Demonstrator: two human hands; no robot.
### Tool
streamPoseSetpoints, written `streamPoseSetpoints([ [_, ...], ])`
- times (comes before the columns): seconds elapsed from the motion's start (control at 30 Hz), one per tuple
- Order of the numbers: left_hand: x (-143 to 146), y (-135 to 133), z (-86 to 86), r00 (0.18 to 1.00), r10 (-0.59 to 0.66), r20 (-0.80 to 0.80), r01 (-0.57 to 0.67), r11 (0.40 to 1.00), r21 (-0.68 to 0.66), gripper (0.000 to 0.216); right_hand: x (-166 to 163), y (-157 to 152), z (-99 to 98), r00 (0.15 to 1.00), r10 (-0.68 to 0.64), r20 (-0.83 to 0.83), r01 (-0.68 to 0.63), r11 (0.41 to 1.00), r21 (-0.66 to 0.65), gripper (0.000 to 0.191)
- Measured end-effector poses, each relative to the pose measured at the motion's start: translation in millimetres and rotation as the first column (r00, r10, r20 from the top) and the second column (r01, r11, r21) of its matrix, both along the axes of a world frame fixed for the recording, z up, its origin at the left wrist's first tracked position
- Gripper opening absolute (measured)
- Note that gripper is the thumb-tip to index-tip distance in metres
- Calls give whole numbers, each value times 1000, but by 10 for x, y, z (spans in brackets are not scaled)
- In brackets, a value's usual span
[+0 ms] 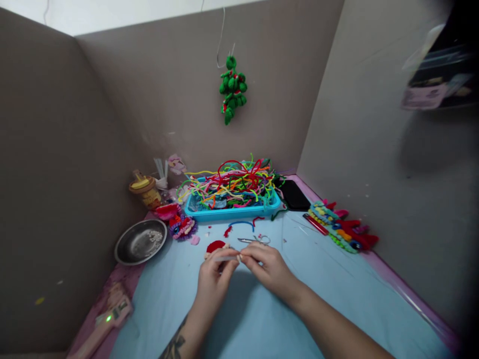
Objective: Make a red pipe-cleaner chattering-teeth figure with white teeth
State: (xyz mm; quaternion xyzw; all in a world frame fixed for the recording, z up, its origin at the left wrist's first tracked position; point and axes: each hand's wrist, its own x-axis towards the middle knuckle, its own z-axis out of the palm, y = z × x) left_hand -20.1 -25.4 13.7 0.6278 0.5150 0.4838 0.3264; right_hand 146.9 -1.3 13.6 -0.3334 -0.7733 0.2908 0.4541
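Observation:
Close together over the front middle of the table, my left hand [214, 279] and my right hand [272, 269] are both closed in a pinch. A thin whitish stick [225, 258] lies along the fingers of my left hand, its right end reaching toward my right fingertips. Between the fingertips is a small pale piece [239, 257], too small to name; my right hand pinches at it. Just behind my left hand lies a red round piece with a pale edge [217, 246], partly covered. Small scissors [254, 240] rest behind my right hand.
A blue tray [232, 215] heaped with colourful fuzzy stems stands at the back. At left are a metal bowl [127, 244] with small beads and a pink glue gun [108, 324] with a green light. A black phone [294, 195] and colourful fuzzy strips [337, 227] lie right.

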Motion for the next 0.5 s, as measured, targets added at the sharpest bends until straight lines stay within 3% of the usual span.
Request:
streamPoseSetpoints([
  [0.17, -8, 13, 13, 999, 41, -6, -42, 993, -110, 15, 9, 7, 17, 992, -122, -40, 119, 990, -73, 16],
  [0.5, -17, 2, 15, 999, 46, 14, -44, 988, -149, 19, -21, -10, 15, 975, -205, -81, 198, 977, -86, 13],
])
